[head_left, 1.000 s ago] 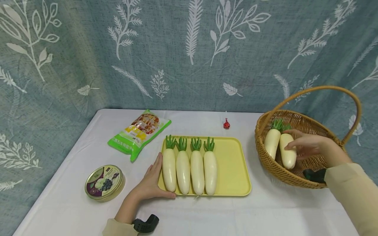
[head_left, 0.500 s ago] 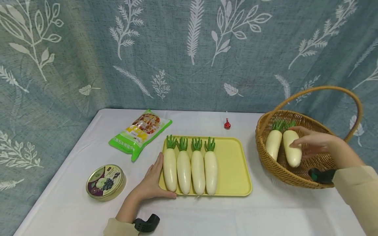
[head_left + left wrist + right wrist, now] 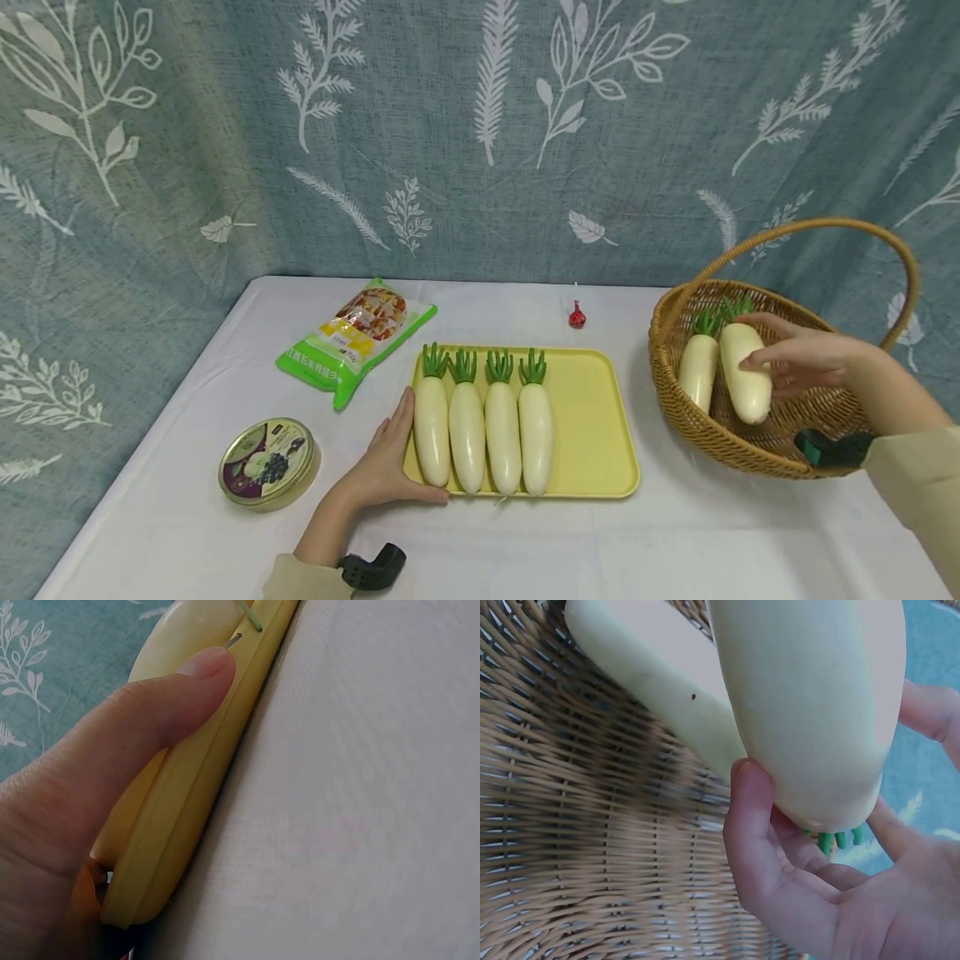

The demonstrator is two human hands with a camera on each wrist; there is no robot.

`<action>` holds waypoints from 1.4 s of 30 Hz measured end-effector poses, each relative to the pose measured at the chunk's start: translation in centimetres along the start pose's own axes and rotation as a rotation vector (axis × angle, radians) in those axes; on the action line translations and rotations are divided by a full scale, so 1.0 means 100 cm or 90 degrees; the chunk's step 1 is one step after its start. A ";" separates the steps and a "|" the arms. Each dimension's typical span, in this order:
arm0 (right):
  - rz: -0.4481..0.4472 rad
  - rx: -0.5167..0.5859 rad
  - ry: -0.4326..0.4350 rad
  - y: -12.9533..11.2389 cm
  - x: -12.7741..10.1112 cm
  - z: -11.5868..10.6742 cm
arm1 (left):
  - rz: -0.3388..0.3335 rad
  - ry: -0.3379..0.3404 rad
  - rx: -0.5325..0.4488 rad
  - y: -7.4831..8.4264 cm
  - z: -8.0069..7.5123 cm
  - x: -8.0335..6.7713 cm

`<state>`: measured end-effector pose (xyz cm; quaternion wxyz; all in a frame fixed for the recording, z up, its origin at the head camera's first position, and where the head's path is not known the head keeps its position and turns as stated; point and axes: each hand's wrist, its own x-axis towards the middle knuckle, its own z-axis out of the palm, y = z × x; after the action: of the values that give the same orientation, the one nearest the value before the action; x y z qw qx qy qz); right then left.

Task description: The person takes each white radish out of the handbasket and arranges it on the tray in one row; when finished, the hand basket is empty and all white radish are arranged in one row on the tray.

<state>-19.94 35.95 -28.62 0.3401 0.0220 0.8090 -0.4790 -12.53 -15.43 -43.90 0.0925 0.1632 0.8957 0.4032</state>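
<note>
A white radish (image 3: 745, 372) is grasped by the right hand (image 3: 806, 360) and is held just above the floor of the wicker basket (image 3: 720, 442) at the right of the desk (image 3: 525, 542). In the right wrist view the thumb (image 3: 751, 825) is seen curled under its rounded body while the other fingers are wrapped behind, with the green stalks (image 3: 838, 838) pointed toward the palm; the weight appears to be carried from below so that the smooth skin does not slip. A second radish (image 3: 699, 371) is left lying against the basket's left wall, just beside the held one.

The left hand (image 3: 386, 462) is laid against the near left corner of the yellow tray (image 3: 592, 417), its fingers straight along the left rim and its thumb (image 3: 161, 705) pressed on the near edge. Nothing is clenched by it; the tray is judged to be steadied in this way so that it does not slide on the white cloth. Four radishes (image 3: 483, 425) are lined up side by side on the left half of the tray, stalks toward the far side, and the right half is left bare.

Further left, a round tin (image 3: 267, 462) is placed near the front and a green snack packet (image 3: 356, 337) lies farther back. A small red object (image 3: 576, 316) sits beyond the tray.
</note>
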 end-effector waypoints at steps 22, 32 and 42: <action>-0.071 0.015 0.013 -0.013 -0.017 0.006 | 0.000 -0.003 -0.004 0.002 -0.001 0.000; -0.107 0.036 0.020 -0.014 -0.027 0.020 | 0.000 -0.002 0.000 0.001 0.000 0.000; -0.134 0.006 0.057 -0.011 -0.037 0.035 | 0.006 0.001 0.000 0.002 -0.001 -0.001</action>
<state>-15.67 33.70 -26.77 0.2516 -0.0400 0.8190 -0.5142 -12.45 -15.38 -43.70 0.0898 0.1669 0.8949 0.4040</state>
